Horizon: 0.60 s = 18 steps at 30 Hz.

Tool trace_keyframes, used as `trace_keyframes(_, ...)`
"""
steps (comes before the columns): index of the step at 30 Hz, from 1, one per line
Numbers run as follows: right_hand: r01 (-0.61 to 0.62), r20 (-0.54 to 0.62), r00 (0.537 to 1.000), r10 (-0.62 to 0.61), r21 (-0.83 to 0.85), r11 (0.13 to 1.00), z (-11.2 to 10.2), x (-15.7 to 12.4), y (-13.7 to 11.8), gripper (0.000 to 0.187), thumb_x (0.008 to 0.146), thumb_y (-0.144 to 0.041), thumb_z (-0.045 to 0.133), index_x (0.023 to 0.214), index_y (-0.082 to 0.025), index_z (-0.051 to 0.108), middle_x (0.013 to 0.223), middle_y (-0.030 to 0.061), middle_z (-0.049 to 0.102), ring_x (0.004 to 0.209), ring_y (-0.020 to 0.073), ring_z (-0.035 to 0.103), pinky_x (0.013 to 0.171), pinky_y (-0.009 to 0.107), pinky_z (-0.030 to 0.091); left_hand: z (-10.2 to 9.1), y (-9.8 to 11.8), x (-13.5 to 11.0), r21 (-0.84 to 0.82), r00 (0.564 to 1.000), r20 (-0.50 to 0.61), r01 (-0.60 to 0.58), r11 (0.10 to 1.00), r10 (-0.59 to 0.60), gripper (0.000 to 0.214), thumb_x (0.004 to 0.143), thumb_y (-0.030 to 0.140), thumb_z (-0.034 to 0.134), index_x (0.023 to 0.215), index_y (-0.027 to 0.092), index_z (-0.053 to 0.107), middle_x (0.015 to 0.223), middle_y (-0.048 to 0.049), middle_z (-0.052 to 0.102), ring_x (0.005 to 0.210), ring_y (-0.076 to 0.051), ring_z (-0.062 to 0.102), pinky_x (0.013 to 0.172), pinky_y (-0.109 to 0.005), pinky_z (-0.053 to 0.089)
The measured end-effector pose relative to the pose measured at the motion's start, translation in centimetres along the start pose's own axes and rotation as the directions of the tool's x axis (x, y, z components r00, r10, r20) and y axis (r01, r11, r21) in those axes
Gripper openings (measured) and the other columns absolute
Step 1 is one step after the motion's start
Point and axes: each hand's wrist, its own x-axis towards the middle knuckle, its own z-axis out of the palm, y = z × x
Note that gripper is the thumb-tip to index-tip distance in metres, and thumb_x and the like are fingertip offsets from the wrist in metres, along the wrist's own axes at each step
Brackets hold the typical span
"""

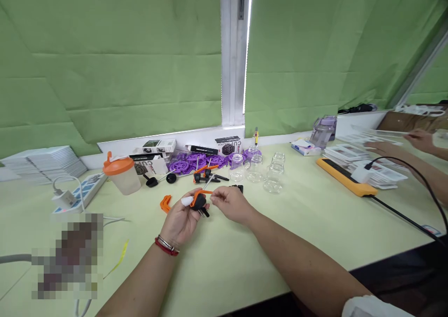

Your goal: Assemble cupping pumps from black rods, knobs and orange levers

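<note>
My left hand [182,219] is closed around a small black and orange part [199,200], held a little above the pale green table [245,261]. A white cover sits on one of its fingertips. My right hand [231,203] pinches the right end of the same part, its fingers pressed together. A loose orange clip [165,203] lies on the table just left of my left hand. More black and orange parts [206,173] lie behind my hands, with a small black piece [237,187] beside my right hand.
Clear glass jars [273,172] and purple discs [196,161] stand behind the parts. An orange-lidded cup [122,173], small boxes [157,151], a power strip [87,189] and stacked sheets [42,163] are at the left. Another person's hands [402,144] work at the right near a yellow strip [345,177] and black cable [413,221].
</note>
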Motion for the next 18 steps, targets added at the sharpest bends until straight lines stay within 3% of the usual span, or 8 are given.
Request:
trace_keyframes(2, -0.144, 0.198, 0.972, 0.123, 0.095, 0.985, 0.5, -0.1, 0.3, 0.014, 0.083, -0.027, 0.056, 0.079, -0.015, 0.063, 0.066, 0.0003, 0.058, 0.057, 0.0099, 0.051, 0.052, 0.022, 0.04, 0.0, 0.2, 0.0, -0.057, 1.0, -0.007, -0.003, 0.998, 0.003, 0.022, 0.076, 0.014, 0.053, 0.093, 0.012, 0.066, 0.084, -0.0084, 0.067, 0.078, -0.021, 0.064, 0.078, -0.038, 0.053)
trace_keyframes(5, -0.286, 0.411, 0.899, 0.154, 0.282, 0.916, 1.3, -0.3, 0.5, 0.021, 0.082, -0.034, 0.059, 0.077, -0.014, 0.06, 0.073, 0.0026, 0.061, 0.057, 0.0092, 0.054, 0.05, 0.021, 0.041, 0.0, 0.3, -0.1, -0.081, 1.0, 0.015, -0.012, 0.997, 0.014, 0.021, 0.075, 0.016, 0.054, 0.092, 0.013, 0.066, 0.089, -0.01, 0.068, 0.086, -0.024, 0.065, 0.081, -0.041, 0.052)
trace_keyframes(9, -0.295, 0.368, 0.918, 0.149, 0.381, 0.876, 1.5, -0.2, 0.6, 0.024, 0.082, -0.037, 0.059, 0.074, -0.015, 0.056, 0.068, 0.001, 0.06, 0.05, 0.007, 0.049, 0.048, 0.02, 0.04, -0.3, 0.8, -0.2, 0.018, 0.994, 0.081, -0.077, 0.997, 0.075, 0.027, 0.072, 0.014, 0.057, 0.097, 0.013, 0.066, 0.096, -0.0105, 0.069, 0.095, -0.025, 0.064, 0.078, -0.035, 0.053)
trace_keyframes(12, -0.282, 0.343, 0.923, 0.177, 0.287, 0.915, 1.2, 0.0, 1.0, 0.02, 0.082, -0.032, 0.058, 0.073, -0.016, 0.054, 0.066, -0.0001, 0.059, 0.048, 0.0066, 0.045, 0.047, 0.02, 0.037, -0.3, 1.0, -0.2, 0.138, 0.995, 0.049, -0.097, 0.986, 0.091, 0.028, 0.069, 0.011, 0.061, 0.097, 0.014, 0.066, 0.094, -0.0097, 0.07, 0.096, -0.024, 0.064, 0.073, -0.029, 0.052)
trace_keyframes(15, -0.254, 0.324, 0.926, 0.195, 0.151, 0.955, 1.1, 0.1, 1.5, 0.019, 0.083, -0.029, 0.057, 0.07, -0.015, 0.056, 0.065, 0.0001, 0.059, 0.05, 0.0069, 0.044, 0.049, 0.02, 0.034, -0.1, 0.6, -0.2, 0.236, 0.996, -0.011, -0.083, 0.968, 0.088, 0.025, 0.076, 0.027, 0.06, 0.096, 0.013, 0.064, 0.088, -0.0098, 0.07, 0.088, -0.023, 0.065, 0.067, -0.028, 0.051)
trace_keyframes(18, -0.253, 0.361, 0.913, 0.193, 0.127, 0.959, 1.2, -0.1, 1.5, 0.016, 0.084, -0.026, 0.054, 0.076, -0.014, 0.061, 0.065, 0.0003, 0.058, 0.054, 0.008, 0.046, 0.053, 0.021, 0.036, 0.1, -0.1, -0.3, 0.435, 0.995, -0.002, -0.091, 0.896, 0.102, 0.029, 0.081, 0.042, 0.056, 0.093, 0.015, 0.061, 0.081, -0.0066, 0.068, 0.072, -0.018, 0.064, 0.059, -0.027, 0.049)
